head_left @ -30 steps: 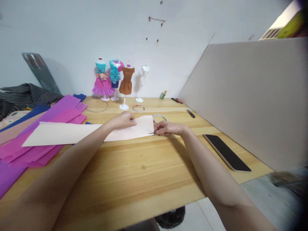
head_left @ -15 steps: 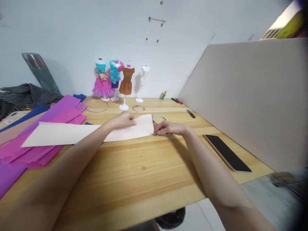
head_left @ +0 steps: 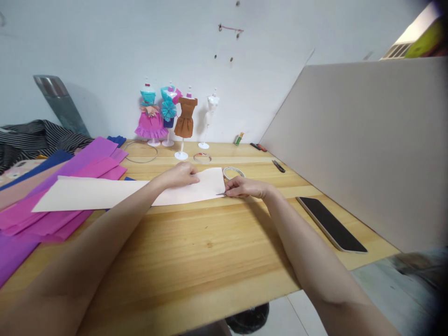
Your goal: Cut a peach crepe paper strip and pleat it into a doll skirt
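A long pale pink strip of crepe paper (head_left: 206, 184) lies across the table, its left end over the coloured sheets. My left hand (head_left: 180, 175) is closed, with thumb and fingers pinching the strip near its upper edge. At the strip's right end my right hand (head_left: 245, 187) is closed around small scissors (head_left: 220, 194); only their thin metal blades show, lying at the paper's lower right corner. Their handles are hidden in my fingers. Just behind my right hand sits a white roll of tape (head_left: 233, 173).
Pink and purple sheets (head_left: 70, 200) are heaped at left. Small dress forms (head_left: 185, 119) stand along the wall. A bracelet-like ring (head_left: 202, 157), black snips (head_left: 278, 166) and a phone (head_left: 331, 224) lie on the table (head_left: 210, 261). A grey partition (head_left: 357, 140) borders the right.
The scissor blades now reach a little farther left over the paper's corner. My left hand stays at the same place on the strip. The view has shifted slightly.
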A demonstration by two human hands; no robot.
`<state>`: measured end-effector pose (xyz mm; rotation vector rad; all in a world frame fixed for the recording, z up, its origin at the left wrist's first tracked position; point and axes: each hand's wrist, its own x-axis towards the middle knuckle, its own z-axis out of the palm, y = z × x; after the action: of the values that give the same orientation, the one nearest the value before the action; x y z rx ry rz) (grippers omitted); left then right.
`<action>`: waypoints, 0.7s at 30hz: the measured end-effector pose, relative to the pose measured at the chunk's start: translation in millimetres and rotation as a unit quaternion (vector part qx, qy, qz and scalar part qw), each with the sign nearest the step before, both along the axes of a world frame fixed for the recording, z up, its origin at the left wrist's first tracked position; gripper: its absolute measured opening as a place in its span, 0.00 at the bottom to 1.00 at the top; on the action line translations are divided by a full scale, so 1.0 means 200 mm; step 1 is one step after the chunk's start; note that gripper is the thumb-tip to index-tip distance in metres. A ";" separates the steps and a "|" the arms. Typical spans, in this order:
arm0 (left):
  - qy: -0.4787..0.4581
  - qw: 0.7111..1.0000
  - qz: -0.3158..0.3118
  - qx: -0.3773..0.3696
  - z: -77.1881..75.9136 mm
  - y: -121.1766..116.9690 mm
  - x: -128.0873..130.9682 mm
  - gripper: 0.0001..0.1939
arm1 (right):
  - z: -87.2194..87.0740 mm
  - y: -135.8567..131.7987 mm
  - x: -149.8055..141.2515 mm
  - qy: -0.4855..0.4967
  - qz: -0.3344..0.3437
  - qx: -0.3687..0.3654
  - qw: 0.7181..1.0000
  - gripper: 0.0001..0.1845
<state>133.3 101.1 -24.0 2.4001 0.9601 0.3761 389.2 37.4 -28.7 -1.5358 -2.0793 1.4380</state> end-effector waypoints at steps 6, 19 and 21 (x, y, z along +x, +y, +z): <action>-0.005 1.000 -0.005 -0.003 0.00 0.00 0.00 0.12 | -0.02 0.01 0.00 -0.011 0.007 0.008 1.000 0.17; -0.008 1.000 -0.003 0.000 0.01 -0.01 0.00 0.12 | -0.03 0.02 0.00 -0.003 0.015 0.009 1.000 0.19; -0.009 1.000 -0.002 0.000 0.00 0.00 0.00 0.11 | -0.02 0.02 0.00 -0.002 0.014 0.007 1.000 0.18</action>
<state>132.6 100.2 -23.5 2.3945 0.9457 0.3966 388.9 40.8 -33.6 -1.5101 -2.1169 1.4292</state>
